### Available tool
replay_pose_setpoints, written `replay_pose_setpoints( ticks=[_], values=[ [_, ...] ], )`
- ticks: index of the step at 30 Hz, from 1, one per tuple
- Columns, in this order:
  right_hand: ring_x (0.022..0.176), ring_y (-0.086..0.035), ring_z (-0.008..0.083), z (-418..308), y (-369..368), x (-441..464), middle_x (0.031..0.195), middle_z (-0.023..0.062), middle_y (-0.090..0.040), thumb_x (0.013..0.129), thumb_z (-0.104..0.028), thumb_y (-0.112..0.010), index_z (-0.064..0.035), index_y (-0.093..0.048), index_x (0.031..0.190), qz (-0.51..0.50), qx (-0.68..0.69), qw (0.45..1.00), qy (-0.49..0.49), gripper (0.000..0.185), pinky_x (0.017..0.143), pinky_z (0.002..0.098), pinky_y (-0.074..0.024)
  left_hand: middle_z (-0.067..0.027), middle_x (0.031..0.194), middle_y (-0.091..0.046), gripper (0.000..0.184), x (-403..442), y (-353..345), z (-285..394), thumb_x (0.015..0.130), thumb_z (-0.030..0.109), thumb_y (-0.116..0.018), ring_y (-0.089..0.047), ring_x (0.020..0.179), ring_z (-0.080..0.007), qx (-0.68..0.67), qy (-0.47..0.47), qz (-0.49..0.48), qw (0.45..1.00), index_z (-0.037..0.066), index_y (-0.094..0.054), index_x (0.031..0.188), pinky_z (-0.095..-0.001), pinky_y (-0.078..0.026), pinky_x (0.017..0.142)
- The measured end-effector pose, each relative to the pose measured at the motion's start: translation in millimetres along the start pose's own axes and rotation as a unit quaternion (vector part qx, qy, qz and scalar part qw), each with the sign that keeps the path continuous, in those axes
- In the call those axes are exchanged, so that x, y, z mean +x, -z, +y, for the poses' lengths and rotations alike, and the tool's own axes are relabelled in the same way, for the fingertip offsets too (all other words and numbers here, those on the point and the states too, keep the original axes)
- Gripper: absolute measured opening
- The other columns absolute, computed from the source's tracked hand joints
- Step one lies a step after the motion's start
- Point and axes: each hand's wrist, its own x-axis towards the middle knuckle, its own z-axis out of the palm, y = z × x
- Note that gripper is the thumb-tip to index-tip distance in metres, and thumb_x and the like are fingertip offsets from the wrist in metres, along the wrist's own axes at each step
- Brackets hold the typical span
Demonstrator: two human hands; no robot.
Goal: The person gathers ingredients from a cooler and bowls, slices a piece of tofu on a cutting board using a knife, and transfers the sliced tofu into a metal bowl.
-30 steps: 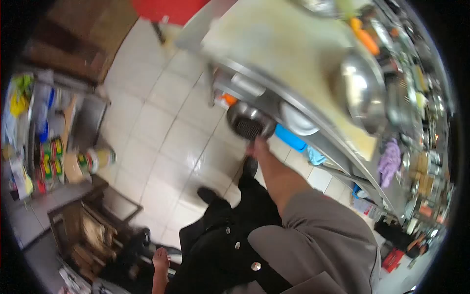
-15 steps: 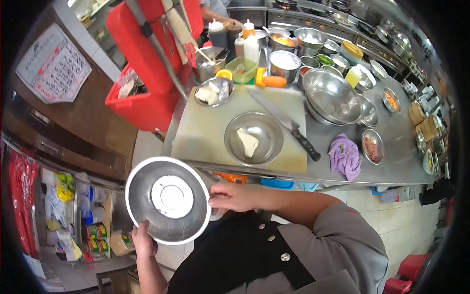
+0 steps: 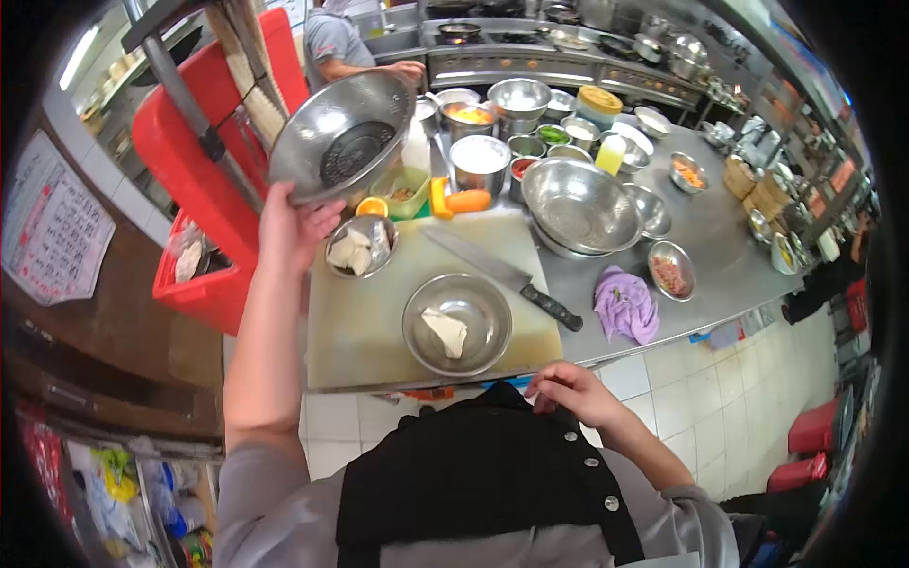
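My left hand (image 3: 301, 225) grips the rim of a metal colander (image 3: 388, 114), lifted and tilted above the back left of the counter. My right hand (image 3: 576, 393) is by my black apron (image 3: 436, 483), loosely curled, with nothing visible in it. Between the hands, a steel bowl (image 3: 488, 322) holds a soft-looking white chunk (image 3: 445, 331). It stands on a pale cutting board (image 3: 379, 327). A large knife (image 3: 488, 265) lies across the board's right side. At the board's back left corner, a smaller bowl (image 3: 336, 263) contains similar white pieces (image 3: 352, 251).
To the right lie a purple cloth (image 3: 627, 305) and a bowl of chopped pink food (image 3: 670, 273). Nested large bowls (image 3: 582, 204) stand behind them. A red bin (image 3: 213, 293) borders the counter's left side. Another person (image 3: 339, 47) stands near the stoves.
The colander has risen from below the board's front left to the back left, in my left hand. My right hand has let go of it and moved right. My view has shifted.
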Motion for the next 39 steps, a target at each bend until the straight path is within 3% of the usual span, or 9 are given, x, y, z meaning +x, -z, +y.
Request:
replay_pose_setpoints(
  ticks=[13,14,15,23,25,28,29,31,39],
  values=[
    [0.081,-0.067,0.0145,29,-51,-72,0.099,0.0073,-0.071,0.102,-0.014,-0.058,-0.0039,-0.062,0.106,0.335,0.06,0.94,0.005,0.012,0.072,0.0285,-0.0534,-0.0209,0.128,-0.059,0.04,251,-110,-65,0.101,0.021,-0.039,-0.063,0.109,-0.0413,-0.01,0.027,-0.025,0.999,0.002,-0.05,0.135,-0.0527,-0.061,0.088],
    [0.081,-0.067,0.0156,31,-53,-77,0.099,0.0088,-0.071,0.102,-0.014,-0.058,-0.003,-0.062,0.106,0.35,0.069,0.934,0.015,0.012,0.072,0.029,-0.0535,-0.0195,0.13,-0.059,0.039,271,-105,-61,0.101,0.022,-0.044,-0.06,0.115,-0.0344,-0.05,0.071,-0.055,0.995,0.003,-0.051,0.135,-0.0474,-0.057,0.096],
    [0.08,-0.068,0.0161,32,-55,-82,0.099,0.0096,-0.071,0.102,-0.014,-0.057,-0.0024,-0.062,0.105,0.364,0.063,0.929,0.025,0.012,0.072,0.029,-0.0535,-0.0145,0.098,-0.071,0.045,247,-120,-55,0.092,0.045,-0.065,-0.068,0.074,-0.0265,-0.092,0.074,-0.016,0.993,0.005,-0.066,0.114,-0.0381,-0.056,0.062],
    [0.078,-0.067,0.0146,35,-42,-92,0.099,0.0095,-0.071,0.103,-0.015,-0.056,-0.0028,-0.062,0.105,0.395,0.032,0.918,0.013,0.013,0.07,0.0279,-0.0521,-0.0169,0.114,-0.067,0.058,234,-131,-41,0.093,0.047,-0.063,-0.069,0.092,-0.029,0.137,0.03,-0.1,0.985,0.002,-0.055,0.128,-0.0386,-0.06,0.08],
    [0.077,-0.066,0.0132,33,-37,-81,0.098,0.0084,-0.071,0.103,-0.014,-0.057,-0.0028,-0.062,0.105,0.382,0.015,0.924,0.007,0.012,0.069,0.0271,-0.0509,-0.0176,0.128,-0.061,0.07,201,-125,-53,0.091,0.046,-0.067,-0.07,0.101,-0.0306,0.333,0.015,-0.334,0.882,0.002,-0.044,0.14,-0.0356,-0.059,0.087],
    [0.076,-0.065,0.0119,27,-29,-61,0.097,0.0067,-0.07,0.102,-0.012,-0.058,-0.0026,-0.062,0.103,0.352,-0.032,0.936,-0.012,0.01,0.068,0.0263,-0.0496,-0.0125,0.132,-0.061,0.035,68,-91,-115,0.093,0.023,-0.064,-0.057,0.125,-0.0245,0.412,0.066,-0.528,0.739,0.005,-0.063,0.124,-0.0353,-0.048,0.103],
    [0.076,-0.065,0.0118,26,-26,-54,0.096,0.0061,-0.07,0.102,-0.012,-0.059,-0.0029,-0.062,0.103,0.342,-0.049,0.938,-0.014,0.009,0.068,0.0257,-0.0496,-0.0141,0.128,-0.062,0.041,15,-87,-103,0.089,0.021,-0.068,-0.058,0.124,-0.0291,0.552,-0.11,-0.582,0.586,0.008,-0.062,0.127,-0.0399,-0.046,0.106],
    [0.076,-0.065,0.0115,28,-17,-41,0.095,0.0054,-0.07,0.101,-0.011,-0.06,-0.0033,-0.062,0.102,0.317,-0.045,0.947,-0.011,0.008,0.067,0.025,-0.0493,-0.0141,0.112,-0.064,0.046,-17,-65,-131,0.078,0.018,-0.074,-0.06,0.113,-0.0361,0.652,-0.165,-0.58,0.459,0.009,-0.065,0.122,-0.0464,-0.047,0.101],
    [0.076,-0.065,0.0105,9,-1,0,0.094,0.0032,-0.07,0.1,-0.012,-0.062,-0.0037,-0.063,0.101,0.229,-0.114,0.967,-0.017,0.008,0.068,0.0246,-0.0494,-0.0137,0.102,-0.066,0.031,-35,-47,-165,0.075,0.01,-0.071,-0.064,0.104,-0.0336,0.698,-0.224,-0.531,0.424,0.012,-0.07,0.106,-0.0469,-0.053,0.088]
  ],
)
